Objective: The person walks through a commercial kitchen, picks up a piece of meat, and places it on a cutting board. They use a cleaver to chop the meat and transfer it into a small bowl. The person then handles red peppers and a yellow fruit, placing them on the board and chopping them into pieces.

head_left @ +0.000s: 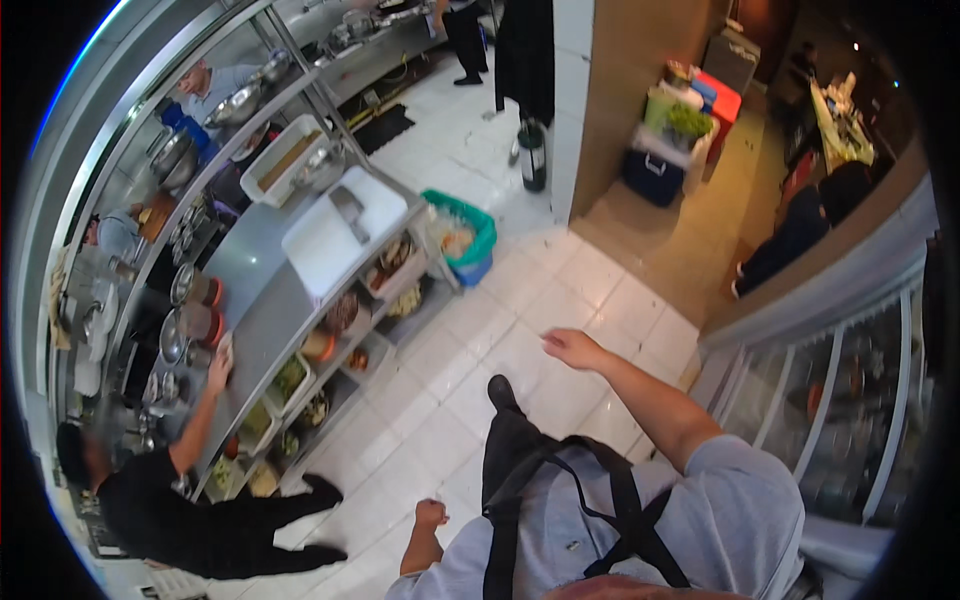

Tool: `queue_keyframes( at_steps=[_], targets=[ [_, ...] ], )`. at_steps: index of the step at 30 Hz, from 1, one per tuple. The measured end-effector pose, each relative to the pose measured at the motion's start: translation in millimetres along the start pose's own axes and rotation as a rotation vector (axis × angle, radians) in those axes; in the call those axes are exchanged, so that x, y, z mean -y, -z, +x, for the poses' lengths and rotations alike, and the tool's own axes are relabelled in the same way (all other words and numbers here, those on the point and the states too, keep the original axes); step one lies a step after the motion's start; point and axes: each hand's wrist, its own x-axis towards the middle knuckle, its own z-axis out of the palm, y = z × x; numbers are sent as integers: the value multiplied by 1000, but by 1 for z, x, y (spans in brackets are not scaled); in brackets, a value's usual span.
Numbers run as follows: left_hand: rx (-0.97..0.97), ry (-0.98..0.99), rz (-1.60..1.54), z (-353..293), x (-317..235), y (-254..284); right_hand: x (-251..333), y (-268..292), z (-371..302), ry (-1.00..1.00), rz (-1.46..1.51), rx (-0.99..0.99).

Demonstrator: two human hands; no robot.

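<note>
My left hand (431, 513) hangs low at my side, its fingers curled into a loose fist with nothing visible in it. Farther forward, my right hand (574, 350) is held out over the white tiled floor (450, 400). Its fingers are bent loosely and partly apart, and it holds nothing that I can see. Neither hand touches anything. A dark apron (515, 470) with black straps lies over my grey shirt, and one dark shoe (505, 394) shows ahead.
A steel counter (262, 345) on the left bears a white cutting board (345, 230) with a cleaver (349, 212); food bins fill its shelves. A person in black (190, 520) reaches onto it. Beyond stands a green-lined bin (470, 240). A glass-fronted cabinet (830, 400) is at right.
</note>
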Motion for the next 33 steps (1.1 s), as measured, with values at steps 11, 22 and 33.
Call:
queue_keyframes(
  at_steps=[11, 22, 33],
  targets=[
    [422, -278, 345, 371, -489, 42, -267, 129, -123, -816, -546, 536],
    [601, -362, 320, 585, -983, 65, -328, 212, 137, -1315, -114, 491],
    [667, 128, 325, 683, -985, 156, -83, 515, 996, 0, -92, 118]
  ],
)
